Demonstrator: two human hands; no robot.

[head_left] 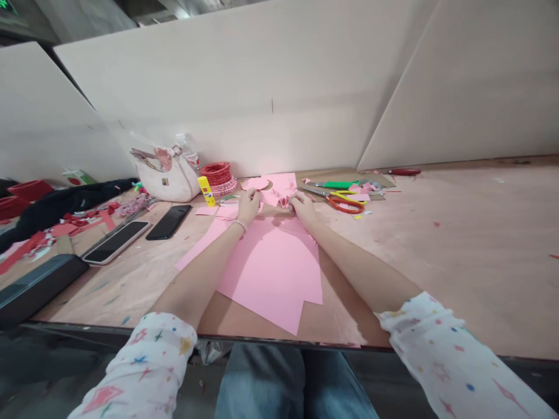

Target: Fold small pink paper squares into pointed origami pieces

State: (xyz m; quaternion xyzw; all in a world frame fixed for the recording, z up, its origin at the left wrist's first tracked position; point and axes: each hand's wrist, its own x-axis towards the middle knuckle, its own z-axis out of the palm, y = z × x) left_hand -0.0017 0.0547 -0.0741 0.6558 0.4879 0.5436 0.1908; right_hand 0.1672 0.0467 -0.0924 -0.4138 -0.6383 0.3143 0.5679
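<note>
Both arms reach forward over pink paper sheets [271,262] that lie overlapping on the wooden table. My left hand [248,208] is closed, fingertips together at the left edge of a folded pink paper piece [271,199]. On its other side, my right hand [303,208] pinches the same piece, where the paper looks crumpled into ruffles. Small details between the fingertips are hard to make out. Just beyond the hands lies a round pink paper cutout [255,184] with a scalloped edge. Behind the folded piece is a flat pink sheet [283,179].
Orange-handled scissors [346,204], a green-handled tool [340,185] and paper scraps lie right of my hands. To the left are a yellow glue stick [207,191], red cord rolls [216,174], a white handbag [168,177] and two phones [169,222]. White panels [271,75] stand behind.
</note>
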